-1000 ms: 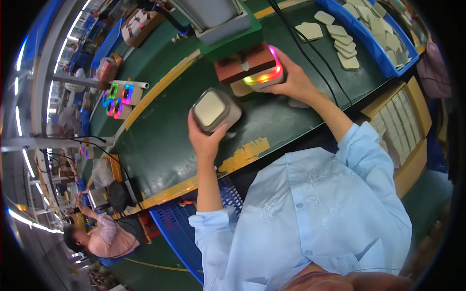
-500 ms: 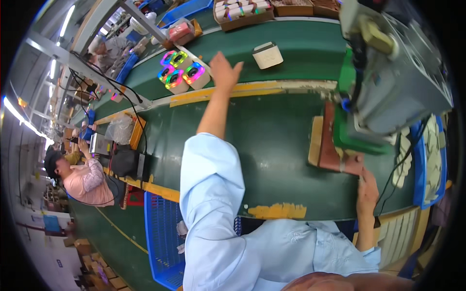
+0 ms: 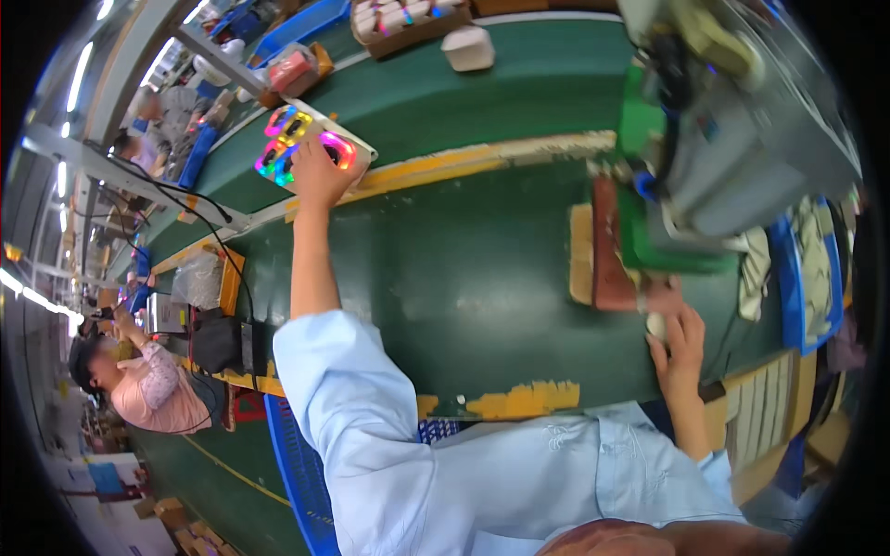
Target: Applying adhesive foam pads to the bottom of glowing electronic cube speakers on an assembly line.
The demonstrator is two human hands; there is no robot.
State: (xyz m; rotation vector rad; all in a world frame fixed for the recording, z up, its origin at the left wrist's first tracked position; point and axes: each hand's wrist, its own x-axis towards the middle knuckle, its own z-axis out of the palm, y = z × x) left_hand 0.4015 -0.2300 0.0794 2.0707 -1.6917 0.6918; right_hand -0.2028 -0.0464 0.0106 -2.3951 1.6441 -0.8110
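At the far left, my left hand (image 3: 320,176) reaches over a cluster of white boxy devices with rainbow light rings (image 3: 281,148), which look like small speakers. Its fingers curl over the nearest lit device (image 3: 345,150); the palm hides part of it. My right hand (image 3: 681,347) is at the front corner of a reddish-brown base plate (image 3: 616,278) under a grey and green bench machine (image 3: 742,167). A small pale oval piece (image 3: 656,324) sits between its thumb and fingers.
Another white device (image 3: 468,48) stands on the far green belt (image 3: 547,79), beside a carton of similar items (image 3: 408,23). At right, a blue bin (image 3: 805,278) holds pale pieces. A blue crate (image 3: 301,473) is at lower left. A co-worker (image 3: 153,385) sits further left.
My left hand has moved left and down onto the lit devices. My right hand now shows a pale piece at its fingertips. The separate white device has shifted farther off; the whole view has shifted.
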